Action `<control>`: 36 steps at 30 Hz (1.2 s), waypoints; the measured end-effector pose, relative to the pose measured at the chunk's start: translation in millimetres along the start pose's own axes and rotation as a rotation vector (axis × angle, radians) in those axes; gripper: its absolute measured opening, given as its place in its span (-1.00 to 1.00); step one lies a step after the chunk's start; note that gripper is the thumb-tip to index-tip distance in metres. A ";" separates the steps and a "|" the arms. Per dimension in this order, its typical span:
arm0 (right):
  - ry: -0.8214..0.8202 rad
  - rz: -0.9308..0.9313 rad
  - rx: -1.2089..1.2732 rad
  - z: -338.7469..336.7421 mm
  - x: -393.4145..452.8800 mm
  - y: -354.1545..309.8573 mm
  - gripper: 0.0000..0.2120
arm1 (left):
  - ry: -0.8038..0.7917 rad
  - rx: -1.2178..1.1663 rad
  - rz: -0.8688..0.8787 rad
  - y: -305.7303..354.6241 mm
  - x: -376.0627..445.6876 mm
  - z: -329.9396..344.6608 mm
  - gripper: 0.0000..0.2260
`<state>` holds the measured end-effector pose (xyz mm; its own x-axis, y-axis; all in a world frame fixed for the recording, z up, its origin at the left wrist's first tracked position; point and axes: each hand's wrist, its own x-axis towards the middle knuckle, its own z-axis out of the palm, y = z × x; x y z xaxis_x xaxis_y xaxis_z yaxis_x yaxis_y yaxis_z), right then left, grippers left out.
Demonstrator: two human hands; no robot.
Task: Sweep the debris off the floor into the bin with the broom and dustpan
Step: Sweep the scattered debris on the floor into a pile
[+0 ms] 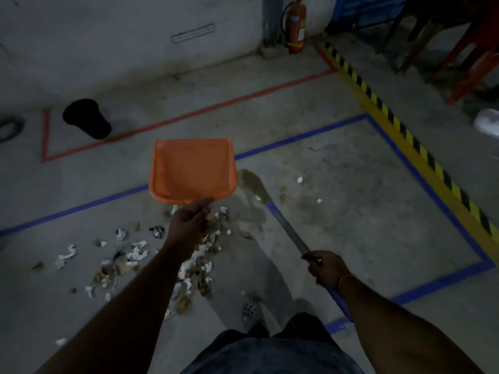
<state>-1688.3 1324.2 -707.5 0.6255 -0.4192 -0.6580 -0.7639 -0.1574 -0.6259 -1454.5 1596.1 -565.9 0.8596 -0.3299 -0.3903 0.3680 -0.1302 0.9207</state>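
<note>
left hand [189, 221] holding dustpan [191, 170], right hand [325, 267] gripping broom [286, 230]

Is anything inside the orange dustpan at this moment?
The dustpan, held by the left hand, looks empty, only bare orange plastic. Its handle end is hidden under the hand.

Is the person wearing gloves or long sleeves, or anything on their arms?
No gloves and no sleeves in view: both forearms are bare down to the hands. The left hand has nothing on it. The right hand has a thin orange band around its wrist. No watch or rings show.
</note>
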 end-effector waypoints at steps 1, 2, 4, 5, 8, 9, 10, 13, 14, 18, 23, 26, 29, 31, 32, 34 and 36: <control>0.031 0.001 -0.010 -7.5 5.7 0.1 -0.71 | 0.018 -0.003 0.004 -0.3 1.4 1.5 -0.77; 0.063 0.007 -0.014 -15.2 10.6 0.5 -0.70 | 0.034 -0.006 0.008 -1.6 2.6 2.8 -0.77; 0.113 0.041 -0.005 -33.7 19.0 0.8 -0.70 | 0.056 -0.002 0.009 -4.8 4.0 7.8 -0.78; 0.135 0.063 0.000 -44.4 23.2 2.0 -0.71 | 0.067 -0.001 0.004 -6.3 4.5 11.7 -0.78; 0.177 0.134 -0.007 -78.1 40.9 8.9 -0.72 | 0.120 -0.008 -0.007 -5.8 2.8 27.9 -0.79; 0.171 0.155 -0.024 -89.6 49.1 12.3 -0.73 | 0.133 -0.011 -0.003 -5.4 2.1 34.0 -0.79; 0.160 0.180 -0.044 -100.7 58.4 16.1 -0.74 | 0.143 -0.016 0.002 -4.7 0.8 40.3 -0.79; 0.088 0.247 -0.077 -126.4 81.7 25.0 -0.75 | 0.178 -0.060 0.028 -5.5 -0.9 55.9 -0.79; 0.065 0.251 -0.096 -131.4 87.1 26.7 -0.75 | 0.197 -0.066 0.032 -5.8 -1.5 60.4 -0.79; -0.047 0.162 -0.238 -129.6 92.8 22.2 -0.74 | 0.224 -0.032 0.015 -12.4 -7.2 71.7 -0.77; -0.257 -0.005 -0.391 -111.0 94.9 0.7 -0.71 | 0.228 -0.047 0.004 -22.9 -11.2 82.2 -0.76; -0.325 -0.092 -0.362 -108.0 92.8 -5.2 -0.71 | 0.207 -0.057 0.027 -23.5 -11.6 87.8 -0.76; -0.321 -0.160 -0.331 -116.5 92.7 5.1 -0.72 | 0.230 -0.032 0.035 -20.5 -13.6 95.4 -0.75; -0.279 -0.169 -0.307 -128.2 92.3 13.5 -0.70 | 0.245 -0.020 0.039 -19.5 -15.1 101.9 -0.75; -0.243 -0.166 -0.286 -135.5 91.5 17.4 -0.70 | 0.243 -0.025 0.041 -19.0 -15.7 105.5 -0.75; -0.166 -0.140 -0.254 -150.8 89.3 26.2 -0.70 | 0.225 -0.049 0.045 -18.4 -16.7 113.8 -0.75; -0.108 -0.088 -0.237 -165.5 87.5 38.1 -0.70 | 0.217 -0.058 0.044 -17.5 -17.3 122.9 -0.76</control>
<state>-1688.9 1133.5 -719.6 0.6950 -0.2985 -0.6541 -0.7134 -0.3992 -0.5759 -1519.3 1489.2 -574.1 0.9289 -0.1246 -0.3487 0.3432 -0.0638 0.9371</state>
